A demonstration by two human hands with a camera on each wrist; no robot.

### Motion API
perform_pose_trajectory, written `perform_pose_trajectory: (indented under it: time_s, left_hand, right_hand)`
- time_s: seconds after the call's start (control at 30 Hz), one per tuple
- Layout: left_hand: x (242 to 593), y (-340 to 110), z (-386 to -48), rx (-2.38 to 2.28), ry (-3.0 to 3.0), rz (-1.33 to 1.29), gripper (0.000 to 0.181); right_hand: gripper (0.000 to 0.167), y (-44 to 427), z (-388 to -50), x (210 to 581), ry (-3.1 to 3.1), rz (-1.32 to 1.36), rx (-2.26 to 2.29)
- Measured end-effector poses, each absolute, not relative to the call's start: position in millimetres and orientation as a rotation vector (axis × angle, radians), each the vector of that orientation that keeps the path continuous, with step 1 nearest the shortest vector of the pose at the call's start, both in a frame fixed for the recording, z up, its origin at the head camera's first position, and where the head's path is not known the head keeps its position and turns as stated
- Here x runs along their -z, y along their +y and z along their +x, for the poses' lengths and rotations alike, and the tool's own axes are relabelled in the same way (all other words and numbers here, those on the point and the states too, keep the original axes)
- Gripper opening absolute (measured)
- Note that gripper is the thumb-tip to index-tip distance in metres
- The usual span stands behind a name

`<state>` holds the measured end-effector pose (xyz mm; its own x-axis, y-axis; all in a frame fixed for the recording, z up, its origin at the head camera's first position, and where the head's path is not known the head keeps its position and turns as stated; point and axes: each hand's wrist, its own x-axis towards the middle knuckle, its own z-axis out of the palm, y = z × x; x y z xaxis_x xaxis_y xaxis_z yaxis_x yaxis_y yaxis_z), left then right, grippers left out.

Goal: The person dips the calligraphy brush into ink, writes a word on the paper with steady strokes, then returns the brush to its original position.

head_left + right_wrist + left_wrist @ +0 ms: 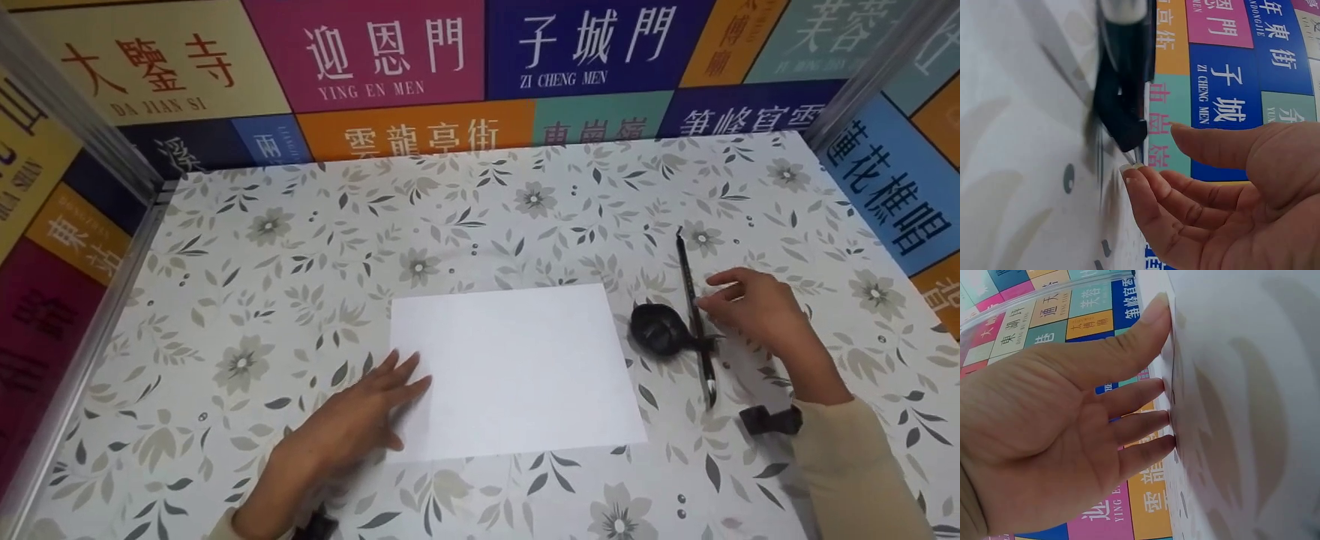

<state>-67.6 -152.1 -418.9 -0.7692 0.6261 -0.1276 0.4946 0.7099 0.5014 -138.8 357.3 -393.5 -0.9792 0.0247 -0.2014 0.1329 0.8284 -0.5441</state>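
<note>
One white sheet (525, 375), unmarked, on the desk (315, 315); left hand (337, 427), fingers extended, at its left edge. One brush (686, 270), not yet lifted, beside black dish (656, 330); right hand (761, 311) alongside, loosely bent, empty.

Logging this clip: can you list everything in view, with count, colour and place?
Paper sheet: one, white, flat on the table
Round dish: one, black, right of the sheet
Brush: one, dark handle, lying across the dish's side projection
Table cover: one, white with grey and beige flowers, under everything
Lettered panels: many, multicoloured, behind and beside the table
Wrist-side devices: two, black, one by each wrist
Sleeves: two, beige, on the forearms
Left hand: one, fingertips at the sheet's left edge
Right hand: one, fingertips beside the brush; contact unclear
</note>
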Motion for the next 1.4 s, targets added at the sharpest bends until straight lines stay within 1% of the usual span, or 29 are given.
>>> perform_pose_trajectory:
  time_s: [0.33, 0.73, 0.83, 0.97, 1.17, 1.27, 1.4]
  left_hand:
    - [415.6, -148.6, -67.8, -0.695, 2.591, 0.838, 0.081]
    - [414.6, -149.2, -65.5, -0.666, 2.6, 0.842, 0.082]
    - [414.9, -149.4, -65.4, -0.647, 2.61, 0.862, 0.083]
    - [415.7, -148.7, -64.3, -0.632, 2.621, 0.89, 0.084]
    - [416.2, -145.1, -62.1, -0.596, 2.646, 0.871, 0.088]
    - [415.7, -143.3, -61.2, -0.583, 2.653, 0.856, 0.088]
    - [414.9, -142.7, -59.6, -0.572, 2.66, 0.92, 0.085]
  right_hand:
    - [0.058, 352.1, -148.2, 399.3, 2.823, 0.198, 0.847]
    - [0.047, 353.6, -149.4, 402.9, 2.833, 0.168, 0.886]
    - [0.048, 354.9, -148.4, 401.8, 2.805, 0.17, 0.908]
    - [0.056, 360.1, -145.9, 390.2, 2.751, 0.207, 0.949]
    - [0.069, 368.2, -129.3, 356.6, 2.833, 0.307, 1.131]
    - [0.066, 361.3, -119.3, 345.8, 2.969, 0.308, 1.232]
    - [0.051, 343.0, -110.5, 338.2, 3.083, 0.247, 1.444]
